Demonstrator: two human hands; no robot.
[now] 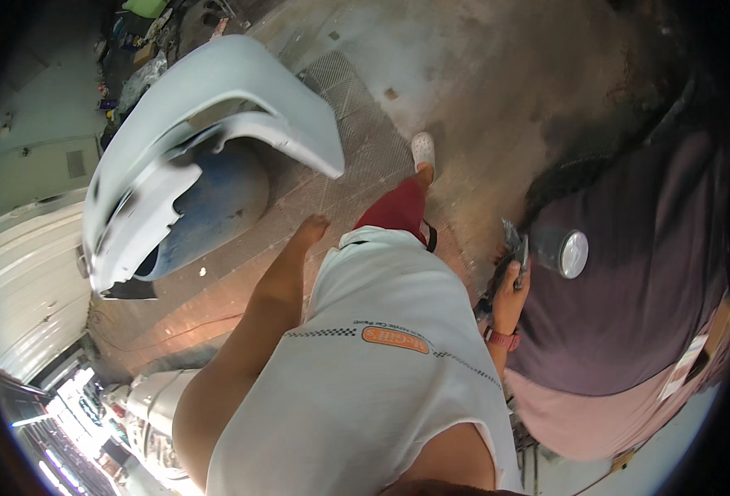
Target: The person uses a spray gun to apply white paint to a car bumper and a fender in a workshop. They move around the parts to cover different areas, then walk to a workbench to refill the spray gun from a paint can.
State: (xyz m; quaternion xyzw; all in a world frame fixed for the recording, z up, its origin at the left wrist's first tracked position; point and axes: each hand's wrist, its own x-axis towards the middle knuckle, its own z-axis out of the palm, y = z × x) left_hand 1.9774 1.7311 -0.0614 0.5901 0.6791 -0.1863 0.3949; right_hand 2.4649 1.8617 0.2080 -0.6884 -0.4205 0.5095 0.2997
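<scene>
My right hand (512,291), with a red band at the wrist, is closed round a paint spray gun (513,241). The gun's metal body is partly hidden by the hand. Its clear cup (555,250) points to the right, its round pale end showing, in front of a dark cover. My left hand (318,226) hangs beside my left leg, apart from everything. It looks small and foreshortened, and I cannot make out how its fingers lie. To its left a pale grey car bumper (233,70) rests over a blue drum (228,211).
The dark cloth cover (629,289) spreads over a large shape at my right. Below my feet are worn concrete and a textured mat (340,91). Assorted clutter (137,54) lies at the far left, a white corrugated panel (26,281) stands left, and machinery (154,413) is at the lower left.
</scene>
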